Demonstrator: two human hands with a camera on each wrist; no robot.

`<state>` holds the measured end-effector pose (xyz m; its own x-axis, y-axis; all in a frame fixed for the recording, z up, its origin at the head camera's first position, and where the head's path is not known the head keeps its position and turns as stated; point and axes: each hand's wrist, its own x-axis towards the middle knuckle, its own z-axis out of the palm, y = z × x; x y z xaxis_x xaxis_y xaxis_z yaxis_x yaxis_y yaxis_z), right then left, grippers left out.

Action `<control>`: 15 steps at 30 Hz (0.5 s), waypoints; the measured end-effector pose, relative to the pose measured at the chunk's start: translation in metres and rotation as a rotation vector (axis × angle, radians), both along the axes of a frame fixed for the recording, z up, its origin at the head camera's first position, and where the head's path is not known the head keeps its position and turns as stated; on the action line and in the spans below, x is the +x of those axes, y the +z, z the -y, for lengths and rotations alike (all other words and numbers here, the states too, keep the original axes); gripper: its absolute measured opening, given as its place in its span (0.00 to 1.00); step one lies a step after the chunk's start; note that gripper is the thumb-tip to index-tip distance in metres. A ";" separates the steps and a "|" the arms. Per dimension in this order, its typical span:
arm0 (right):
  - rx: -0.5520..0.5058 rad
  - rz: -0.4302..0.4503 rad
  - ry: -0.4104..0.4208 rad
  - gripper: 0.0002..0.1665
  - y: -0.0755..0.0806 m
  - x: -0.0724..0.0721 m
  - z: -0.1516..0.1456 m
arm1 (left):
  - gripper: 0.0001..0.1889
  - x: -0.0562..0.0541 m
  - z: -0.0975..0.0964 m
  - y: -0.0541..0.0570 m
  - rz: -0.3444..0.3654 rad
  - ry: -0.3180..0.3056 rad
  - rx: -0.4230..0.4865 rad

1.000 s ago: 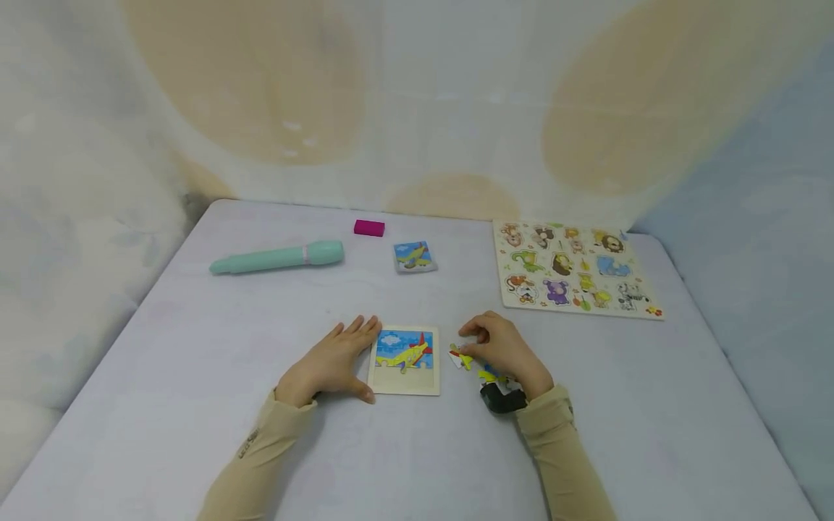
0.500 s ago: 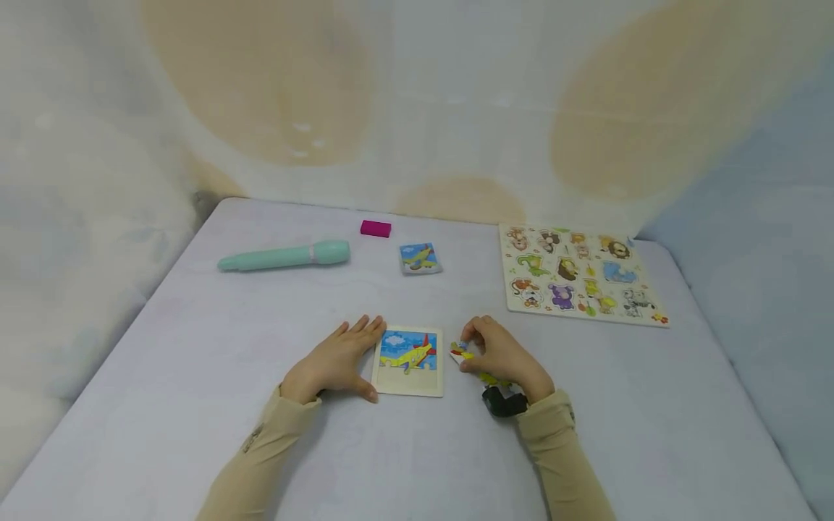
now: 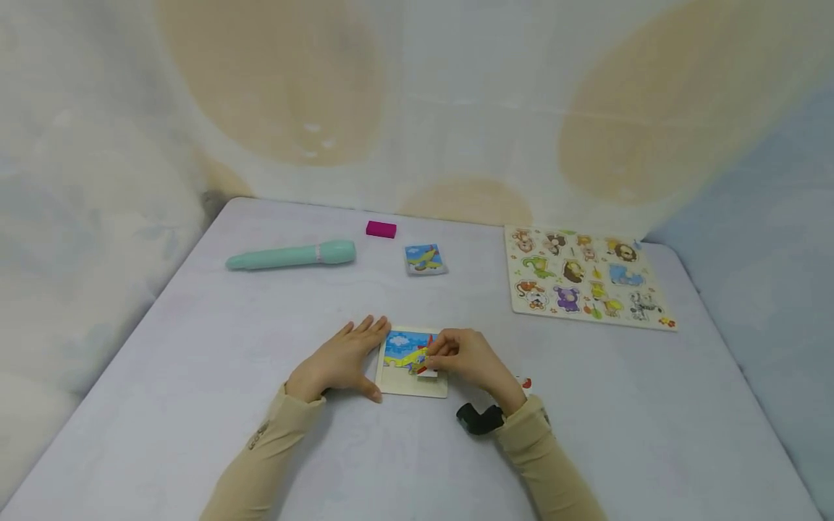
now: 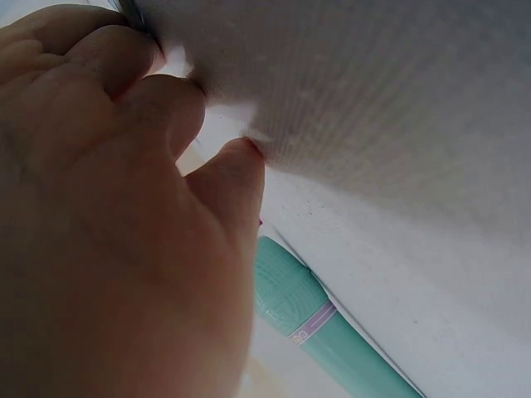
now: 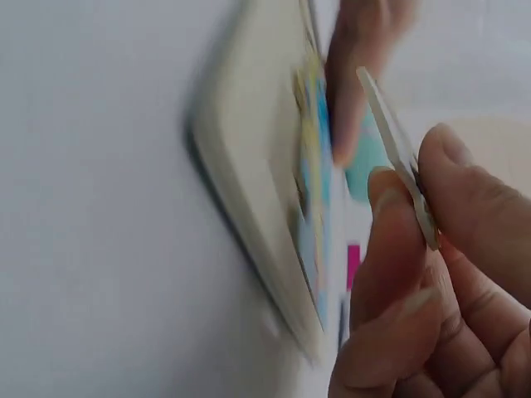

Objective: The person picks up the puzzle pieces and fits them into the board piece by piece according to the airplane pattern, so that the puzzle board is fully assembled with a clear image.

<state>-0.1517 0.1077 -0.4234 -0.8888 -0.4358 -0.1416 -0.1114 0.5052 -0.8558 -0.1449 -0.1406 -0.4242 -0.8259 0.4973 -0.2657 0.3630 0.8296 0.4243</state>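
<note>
A small airplane jigsaw puzzle in a pale wooden tray (image 3: 407,386) lies on the table; blue sky and yellow plane pieces fill its upper part, and bare wood shows below. My left hand (image 3: 334,367) lies with fingers spread along the tray's left side, fingertips and thumb at its rim. Over the tray's right part, my right hand (image 3: 474,359) pinches a puzzle piece (image 5: 394,145) between thumb and fingers. The right wrist view shows that piece edge-on, raised above the tray. Beside my right wrist, a red and white loose piece (image 3: 526,384) shows, partly hidden by the arm.
Toward the back of the table lie a mint-green marker-shaped tube (image 3: 291,256), a magenta block (image 3: 381,229) and a small airplane picture card (image 3: 425,259). An animal puzzle board (image 3: 586,282) lies at the back right. A black wrist camera (image 3: 478,419) sits under my right wrist.
My right hand has picked up a puzzle piece from the loose ones at the right and moved left with it over the tray. The left hand stays at the tray's left edge.
</note>
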 end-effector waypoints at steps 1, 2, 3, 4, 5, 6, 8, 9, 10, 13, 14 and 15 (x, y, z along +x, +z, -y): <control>0.010 -0.004 0.010 0.07 -0.001 0.002 0.005 | 0.63 0.000 0.000 0.000 0.003 0.001 0.001; 0.021 -0.012 0.018 0.07 -0.003 0.003 0.009 | 0.63 0.000 0.000 0.000 0.007 0.002 0.000; 0.029 -0.020 0.026 0.06 -0.004 0.005 0.012 | 0.63 0.000 0.000 0.000 0.008 0.001 -0.002; 0.039 -0.035 0.032 0.06 -0.006 0.006 0.016 | 0.63 -0.001 0.001 0.001 0.006 0.000 -0.001; 0.049 -0.046 0.034 0.06 -0.008 0.007 0.018 | 0.63 -0.001 0.001 0.001 0.002 -0.001 -0.001; 0.061 -0.059 0.031 0.06 -0.009 0.007 0.021 | 0.62 -0.001 0.001 0.001 -0.001 -0.002 -0.002; 0.077 -0.075 0.021 0.06 -0.011 0.009 0.024 | 0.62 -0.001 0.002 0.001 -0.004 -0.005 -0.002; 0.084 -0.081 0.017 0.06 -0.012 0.009 0.025 | 0.62 -0.001 0.002 0.001 -0.005 -0.007 0.002; 0.093 -0.088 0.013 0.06 -0.012 0.010 0.026 | 0.62 -0.001 0.002 0.001 -0.005 -0.009 0.008; 0.128 -0.112 0.016 0.07 -0.010 0.011 0.029 | 0.62 0.000 0.002 0.002 0.003 -0.007 0.017; 0.146 -0.128 0.023 0.08 -0.009 0.011 0.029 | 0.62 0.000 0.002 0.003 0.000 -0.007 0.019; 0.163 -0.144 0.030 0.08 -0.009 0.011 0.030 | 0.62 0.000 0.002 0.003 -0.004 -0.008 0.020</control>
<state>-0.1405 0.0778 -0.4321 -0.8919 -0.4440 -0.0854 -0.2432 0.6305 -0.7371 -0.1453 -0.1425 -0.4215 -0.8230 0.5088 -0.2527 0.3708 0.8181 0.4395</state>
